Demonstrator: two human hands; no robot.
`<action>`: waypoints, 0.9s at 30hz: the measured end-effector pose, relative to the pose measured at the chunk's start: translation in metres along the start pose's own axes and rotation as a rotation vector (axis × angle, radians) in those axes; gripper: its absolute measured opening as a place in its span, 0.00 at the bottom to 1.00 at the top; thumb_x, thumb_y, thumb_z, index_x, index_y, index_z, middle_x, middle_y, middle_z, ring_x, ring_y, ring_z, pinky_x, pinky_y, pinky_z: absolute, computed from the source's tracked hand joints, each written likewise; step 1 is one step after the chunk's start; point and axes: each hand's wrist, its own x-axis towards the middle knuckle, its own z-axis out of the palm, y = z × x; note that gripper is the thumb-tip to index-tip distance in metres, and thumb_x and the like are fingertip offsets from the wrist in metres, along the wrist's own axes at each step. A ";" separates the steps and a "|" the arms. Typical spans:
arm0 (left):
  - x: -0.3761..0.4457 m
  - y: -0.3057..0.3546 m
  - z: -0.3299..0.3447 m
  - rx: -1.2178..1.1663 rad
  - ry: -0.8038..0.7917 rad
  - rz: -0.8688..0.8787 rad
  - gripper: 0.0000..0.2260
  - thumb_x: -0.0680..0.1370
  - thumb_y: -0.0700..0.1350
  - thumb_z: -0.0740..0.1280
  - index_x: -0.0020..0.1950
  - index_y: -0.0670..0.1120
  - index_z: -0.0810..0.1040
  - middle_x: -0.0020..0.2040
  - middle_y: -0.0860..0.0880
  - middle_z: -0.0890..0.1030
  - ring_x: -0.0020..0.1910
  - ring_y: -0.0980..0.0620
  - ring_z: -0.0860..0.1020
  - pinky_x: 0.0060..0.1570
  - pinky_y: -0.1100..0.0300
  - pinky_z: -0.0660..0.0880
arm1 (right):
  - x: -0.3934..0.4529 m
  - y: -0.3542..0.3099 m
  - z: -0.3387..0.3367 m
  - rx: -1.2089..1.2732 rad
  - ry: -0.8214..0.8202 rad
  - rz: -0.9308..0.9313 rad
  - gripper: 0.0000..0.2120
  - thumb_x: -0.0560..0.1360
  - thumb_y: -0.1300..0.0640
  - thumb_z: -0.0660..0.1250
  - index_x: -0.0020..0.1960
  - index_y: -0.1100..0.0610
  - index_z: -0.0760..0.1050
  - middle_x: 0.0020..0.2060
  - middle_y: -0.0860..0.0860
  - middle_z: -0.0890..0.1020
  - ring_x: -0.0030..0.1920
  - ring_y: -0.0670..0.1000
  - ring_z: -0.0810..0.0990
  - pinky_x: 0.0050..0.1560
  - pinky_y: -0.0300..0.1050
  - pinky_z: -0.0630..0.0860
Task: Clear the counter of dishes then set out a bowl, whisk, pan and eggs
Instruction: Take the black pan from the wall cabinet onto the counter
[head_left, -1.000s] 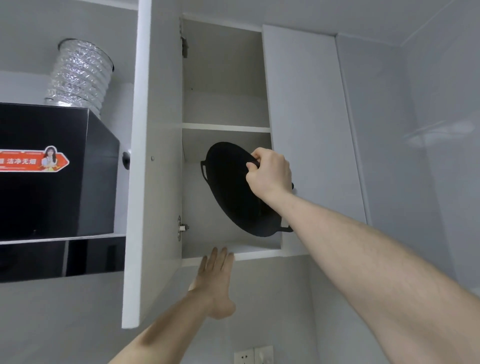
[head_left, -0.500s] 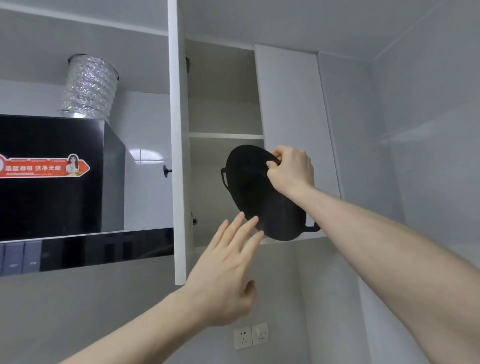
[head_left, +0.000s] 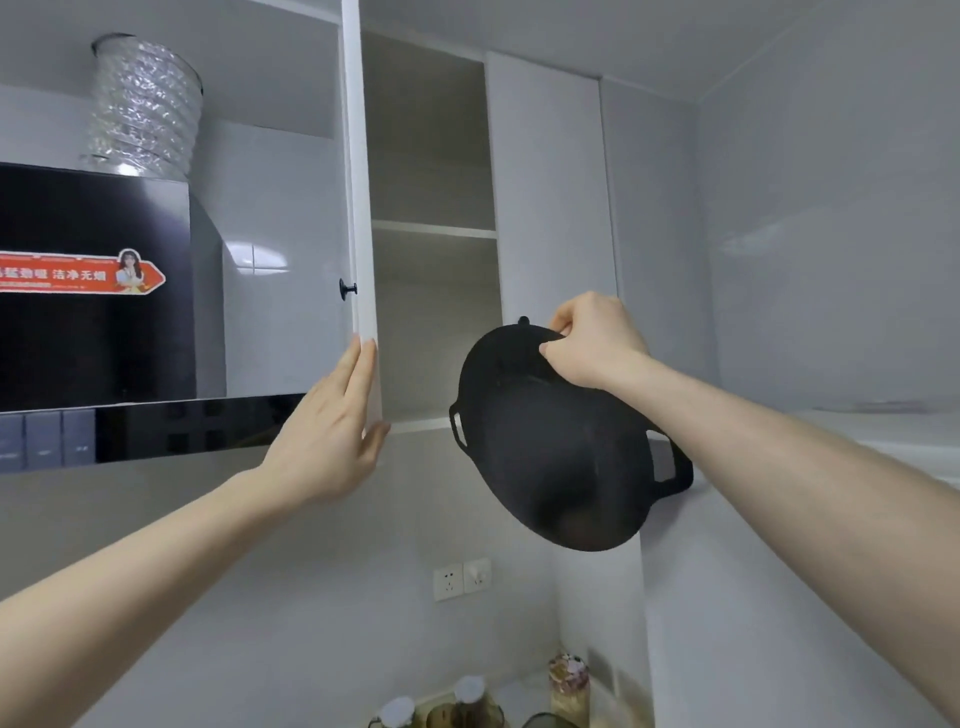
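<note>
Gripping the upper rim of the round black two-handled pan (head_left: 550, 457), our right hand (head_left: 589, 343) has its fingers curled over the edge and holds it tilted in the air, clear of the open white wall cabinet (head_left: 431, 291) and just in front of its lower right corner. Our left hand (head_left: 327, 436) lies flat against the edge of the white cabinet door (head_left: 358, 208), fingers straight and pressed together, thumb tucked under the door's bottom corner; we judge it is placed to swing the door shut. Both cabinet shelves that we can see hold nothing.

As for progress, the pan is in hand but not yet set down, and the counter itself is out of view, so we cannot say whether the dishes are cleared. Along the bottom edge we make out what may be glass jars (head_left: 569, 680) and bottles, too cropped to be sure. No bowl, whisk or eggs show anywhere, so we reckon those three are still to be fetched, after the pan is carried down to the counter.
</note>
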 end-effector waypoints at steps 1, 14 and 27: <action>-0.001 0.003 0.001 -0.031 -0.006 -0.006 0.40 0.82 0.48 0.65 0.83 0.42 0.41 0.84 0.44 0.43 0.80 0.44 0.58 0.74 0.52 0.64 | -0.010 0.001 -0.002 -0.017 -0.034 0.010 0.04 0.70 0.62 0.70 0.42 0.55 0.82 0.44 0.51 0.83 0.48 0.58 0.81 0.41 0.46 0.80; 0.031 0.024 0.004 0.038 -0.175 0.153 0.37 0.84 0.47 0.61 0.83 0.49 0.37 0.83 0.49 0.38 0.76 0.43 0.65 0.68 0.52 0.68 | -0.094 0.015 0.051 -0.223 -0.581 -0.065 0.04 0.70 0.59 0.72 0.38 0.52 0.82 0.44 0.49 0.85 0.46 0.53 0.83 0.46 0.46 0.82; 0.097 0.033 0.060 0.373 -0.484 0.273 0.47 0.74 0.33 0.59 0.81 0.53 0.30 0.84 0.50 0.40 0.83 0.43 0.46 0.78 0.45 0.55 | -0.104 0.044 0.143 -0.167 -0.789 -0.130 0.07 0.71 0.56 0.77 0.49 0.53 0.84 0.47 0.49 0.83 0.48 0.53 0.83 0.53 0.50 0.83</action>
